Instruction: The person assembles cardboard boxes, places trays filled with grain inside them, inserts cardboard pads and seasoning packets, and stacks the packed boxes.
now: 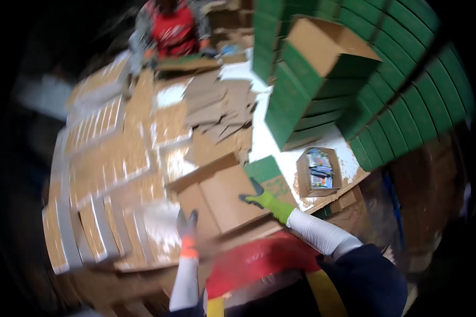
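Note:
In front of me lies an open cardboard box (230, 198), tilted, with its low walls raised and its bare brown inside showing. My left hand (188, 228), in a grey glove with an orange cuff, is at the near left side of the box, thumb and fingers apart; it is somewhat blurred. On the right, my right hand (267, 200), in a green and grey glove, spreads its thumb and fingers by the box's right edge. Whether either hand touches the cardboard is hard to tell. A green printed cardboard flap (264, 171) lies just beyond the right hand.
A small carton (303, 177) of colourful packets stands at the right table edge. Behind it rise stacked green boxes (301, 100), one open on top. Flat cardboard pieces (217, 103) pile up ahead. Tape-wrapped cartons (108, 166) fill the left. Across the table stands a person (174, 31) in a red apron.

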A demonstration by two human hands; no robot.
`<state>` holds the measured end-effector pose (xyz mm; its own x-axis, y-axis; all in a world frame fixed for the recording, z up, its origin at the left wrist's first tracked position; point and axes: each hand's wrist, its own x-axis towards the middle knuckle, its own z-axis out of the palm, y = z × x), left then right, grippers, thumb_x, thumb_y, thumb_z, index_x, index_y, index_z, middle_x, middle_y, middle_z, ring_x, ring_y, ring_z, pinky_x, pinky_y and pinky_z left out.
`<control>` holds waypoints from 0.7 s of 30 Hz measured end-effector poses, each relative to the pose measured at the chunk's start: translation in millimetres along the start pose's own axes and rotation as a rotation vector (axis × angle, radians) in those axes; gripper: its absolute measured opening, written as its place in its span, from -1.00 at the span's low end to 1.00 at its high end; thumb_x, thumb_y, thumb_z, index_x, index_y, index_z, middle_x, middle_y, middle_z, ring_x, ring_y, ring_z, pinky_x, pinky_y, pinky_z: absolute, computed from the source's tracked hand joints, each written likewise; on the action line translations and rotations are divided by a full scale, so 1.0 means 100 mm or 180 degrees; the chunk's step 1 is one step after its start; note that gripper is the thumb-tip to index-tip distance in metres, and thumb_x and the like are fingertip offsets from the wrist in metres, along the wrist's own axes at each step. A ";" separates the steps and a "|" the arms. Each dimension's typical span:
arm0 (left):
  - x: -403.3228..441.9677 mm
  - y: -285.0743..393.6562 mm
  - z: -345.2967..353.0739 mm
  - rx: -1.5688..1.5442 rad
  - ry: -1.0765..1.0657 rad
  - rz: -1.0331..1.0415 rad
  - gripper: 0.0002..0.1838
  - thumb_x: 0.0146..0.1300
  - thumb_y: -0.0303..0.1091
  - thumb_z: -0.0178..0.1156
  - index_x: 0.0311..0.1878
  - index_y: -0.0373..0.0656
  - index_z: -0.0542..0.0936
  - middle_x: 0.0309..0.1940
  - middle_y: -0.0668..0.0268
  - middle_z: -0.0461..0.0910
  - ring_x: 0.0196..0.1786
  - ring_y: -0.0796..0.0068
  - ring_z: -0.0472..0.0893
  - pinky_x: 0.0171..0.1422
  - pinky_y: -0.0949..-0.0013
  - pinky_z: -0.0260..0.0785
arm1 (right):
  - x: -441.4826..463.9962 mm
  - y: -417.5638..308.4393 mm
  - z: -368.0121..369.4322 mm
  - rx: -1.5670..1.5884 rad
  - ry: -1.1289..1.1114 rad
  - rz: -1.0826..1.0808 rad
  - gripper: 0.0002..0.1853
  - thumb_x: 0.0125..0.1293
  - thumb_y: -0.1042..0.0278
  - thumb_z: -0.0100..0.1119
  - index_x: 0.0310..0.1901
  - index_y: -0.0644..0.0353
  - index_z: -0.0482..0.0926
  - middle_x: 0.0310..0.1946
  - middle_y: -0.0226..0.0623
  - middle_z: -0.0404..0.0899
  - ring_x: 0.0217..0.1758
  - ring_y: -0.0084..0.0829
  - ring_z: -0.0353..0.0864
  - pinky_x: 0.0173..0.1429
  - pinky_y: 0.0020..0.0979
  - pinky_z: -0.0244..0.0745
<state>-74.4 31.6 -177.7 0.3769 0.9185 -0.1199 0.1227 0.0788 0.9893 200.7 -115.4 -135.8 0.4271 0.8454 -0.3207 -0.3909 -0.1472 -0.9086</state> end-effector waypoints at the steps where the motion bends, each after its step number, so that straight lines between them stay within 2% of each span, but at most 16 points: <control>1: 0.13 -0.04 -0.05 0.0015 0.0048 -0.0124 -0.52 0.34 -0.18 0.15 0.20 -0.29 0.42 0.04 0.18 0.54 0.06 0.32 0.51 0.17 0.25 0.37 | -0.11 -0.49 0.17 -0.0411 -0.0201 -0.0006 -0.11 0.10 0.12 0.42 0.39 0.25 0.16 0.13 -0.26 0.47 0.15 -0.51 0.44 0.15 -0.48 0.42; 2: 0.13 0.31 0.01 -0.2241 -0.0484 -0.1103 -0.49 0.39 -0.12 0.07 0.28 -0.23 0.36 0.14 0.25 0.49 0.12 0.38 0.51 0.23 0.31 0.39 | -0.18 -0.91 0.27 -0.0852 -0.0416 0.0024 -0.19 0.15 0.16 0.39 0.37 0.20 0.21 0.11 -0.31 0.49 0.12 -0.57 0.46 0.10 -0.56 0.43; 4: -0.01 1.15 0.21 -0.1965 -0.0770 -0.0708 -0.42 0.43 -0.03 -0.06 0.35 -0.26 0.28 0.22 0.20 0.44 0.26 0.27 0.43 0.38 0.25 0.26 | -0.08 -1.36 0.22 -0.0927 -0.0199 -0.0454 -0.26 0.18 0.17 0.35 0.35 0.20 0.26 0.11 -0.32 0.49 0.11 -0.58 0.46 0.10 -0.56 0.43; 6: 0.31 1.52 0.28 -0.3552 -0.1597 -0.2095 -0.42 0.46 -0.06 -0.12 0.40 -0.23 0.21 0.35 0.18 0.30 0.36 0.24 0.31 0.47 0.24 0.12 | -0.06 -1.94 0.00 -0.0760 -0.0325 -0.1063 -0.39 0.27 0.18 0.23 0.30 0.20 0.32 0.12 -0.32 0.48 0.07 -0.56 0.46 0.11 -0.54 0.40; 7: 0.40 1.84 0.44 -0.3572 -0.1854 -0.2086 -0.39 0.44 -0.03 -0.11 0.40 -0.22 0.21 0.35 0.18 0.29 0.36 0.24 0.30 0.46 0.24 0.13 | -0.04 -2.28 -0.16 -0.0454 -0.0618 -0.1361 -0.45 0.31 0.17 0.16 0.28 0.19 0.34 0.13 -0.30 0.47 0.03 -0.52 0.46 0.13 -0.50 0.38; 8: 0.53 2.24 0.73 -0.3359 -0.2086 -0.1747 -0.37 0.42 0.01 -0.10 0.40 -0.22 0.21 0.35 0.18 0.29 0.36 0.24 0.30 0.45 0.24 0.13 | -0.27 -2.70 -0.23 -0.0324 -0.0579 -0.2743 -0.46 0.29 0.26 0.18 0.28 0.20 0.34 0.09 -0.33 0.49 0.00 -0.51 0.49 0.10 -0.48 0.39; 9: 0.65 2.62 1.01 -0.3165 -0.2256 -0.1441 -0.35 0.40 0.04 -0.09 0.39 -0.22 0.22 0.35 0.18 0.29 0.36 0.24 0.30 0.45 0.24 0.13 | -0.45 -3.08 -0.39 -0.0419 -0.0214 -0.3546 -0.48 0.30 0.32 0.17 0.27 0.21 0.34 0.09 -0.32 0.49 0.01 -0.50 0.49 0.12 -0.47 0.40; 11: 0.88 3.29 1.64 -0.2873 -0.2560 -0.0968 -0.30 0.36 0.11 -0.08 0.39 -0.21 0.22 0.35 0.18 0.28 0.36 0.23 0.30 0.43 0.23 0.14 | -0.68 -3.76 -0.95 -0.0394 0.1539 -0.4535 -0.51 0.30 0.46 0.14 0.26 0.25 0.33 0.08 -0.31 0.47 0.04 -0.47 0.50 0.15 -0.45 0.41; 12: 0.98 3.60 1.97 -0.2744 -0.2670 -0.0772 -0.28 0.34 0.14 -0.07 0.39 -0.21 0.23 0.36 0.18 0.28 0.37 0.23 0.29 0.42 0.23 0.14 | -0.64 -4.02 -1.39 -0.0161 0.2251 -0.4670 -0.53 0.31 0.52 0.12 0.25 0.27 0.32 0.08 -0.31 0.46 0.05 -0.45 0.51 0.17 -0.44 0.42; 14: 1.14 4.09 2.60 -0.2547 -0.2792 -0.0472 -0.23 0.30 0.21 -0.05 0.38 -0.20 0.23 0.36 0.17 0.27 0.37 0.23 0.29 0.41 0.22 0.15 | -0.27 -4.28 -2.53 0.0154 0.2760 -0.4452 -0.57 0.35 0.42 0.10 0.23 0.26 0.36 0.10 -0.30 0.46 0.07 -0.42 0.51 0.17 -0.42 0.43; 15: 1.21 4.26 2.88 -0.2444 -0.2794 -0.0387 -0.21 0.28 0.24 -0.04 0.38 -0.20 0.24 0.36 0.17 0.27 0.37 0.23 0.29 0.40 0.22 0.15 | 0.07 -4.19 -3.19 -0.0002 0.2561 -0.3754 -0.59 0.39 0.33 0.03 0.23 0.25 0.38 0.14 -0.33 0.45 0.15 -0.45 0.45 0.24 -0.42 0.32; 17: 1.28 4.47 3.37 -0.2163 -0.2717 -0.0293 -0.16 0.25 0.30 -0.02 0.38 -0.19 0.25 0.37 0.17 0.27 0.37 0.23 0.28 0.39 0.22 0.16 | 1.04 -3.79 -4.10 -0.0944 0.2658 -0.3347 -0.57 0.45 0.21 -0.07 0.25 0.25 0.38 0.22 -0.33 0.42 0.28 -0.45 0.35 0.35 -0.42 0.18; 18: 1.29 4.52 3.56 -0.1872 -0.2607 -0.0238 -0.14 0.23 0.34 -0.02 0.37 -0.18 0.25 0.37 0.17 0.26 0.37 0.23 0.28 0.38 0.21 0.16 | 1.36 -3.59 -4.27 -0.1746 0.2950 -0.3585 -0.54 0.47 0.19 -0.10 0.29 0.26 0.36 0.26 -0.30 0.39 0.32 -0.41 0.32 0.39 -0.40 0.14; 19: 1.24 4.57 3.73 -0.1358 -0.2429 -0.0158 -0.11 0.21 0.37 -0.01 0.37 -0.18 0.25 0.37 0.17 0.26 0.37 0.23 0.28 0.37 0.21 0.16 | 1.37 -3.59 -4.23 -0.1780 0.2889 -0.3619 -0.54 0.47 0.19 -0.10 0.29 0.26 0.36 0.26 -0.30 0.39 0.32 -0.41 0.32 0.39 -0.40 0.14; 20: 1.06 4.67 3.84 0.0146 -0.1806 -0.0096 0.01 0.11 0.45 0.03 0.41 -0.20 0.18 0.38 0.20 0.24 0.38 0.25 0.28 0.31 0.25 0.23 | 1.38 -3.48 -4.13 -0.1271 0.2608 -0.3662 -0.54 0.45 0.20 -0.08 0.28 0.26 0.35 0.25 -0.21 0.38 0.32 -0.34 0.31 0.40 -0.37 0.13; 21: 1.12 4.64 3.96 0.0346 -0.1761 0.0130 0.08 0.02 0.53 0.04 0.38 -0.19 0.23 0.35 0.19 0.29 0.31 0.29 0.34 0.25 0.30 0.25 | 1.27 -3.35 -3.99 -0.0729 0.2411 -0.3677 -0.54 0.44 0.21 -0.05 0.28 0.27 0.34 0.25 -0.11 0.38 0.33 -0.26 0.30 0.41 -0.34 0.13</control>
<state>388.4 17.7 234.6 0.8049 0.5775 -0.1364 0.1809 -0.0198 0.9833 711.1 -163.2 21.0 0.7717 0.0767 0.6313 0.5881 0.2915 -0.7544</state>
